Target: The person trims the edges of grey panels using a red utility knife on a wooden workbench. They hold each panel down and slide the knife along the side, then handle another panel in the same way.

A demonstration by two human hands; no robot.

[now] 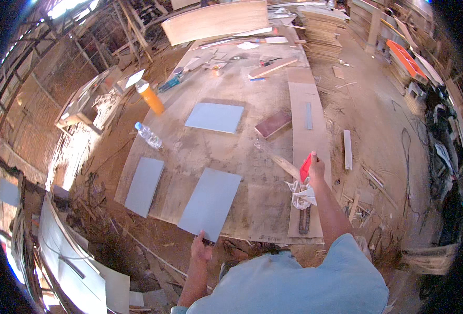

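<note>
My left hand (202, 248) grips the near edge of a grey rectangular panel (210, 203), thumb on top. That panel lies at the table's front edge. On the right, my right hand (316, 168) is closed on a red flat object (305, 166); its exact kind is unclear. Just below it a crumpled white cloth (303, 194) lies on a long board (300, 99), with a dark narrow bar (304, 222) nearer me. A second grey panel (144, 187) lies to the left and a third grey panel (215, 116) farther back.
On the wooden table (252, 204) stand an orange bottle (152, 99) and a tilted-looking clear water bottle (148, 136). A dark brown board (273, 123) and a wooden strip (279, 159) lie mid-table. Stacked sheets (320, 36) rise behind; wood scraps litter the floor.
</note>
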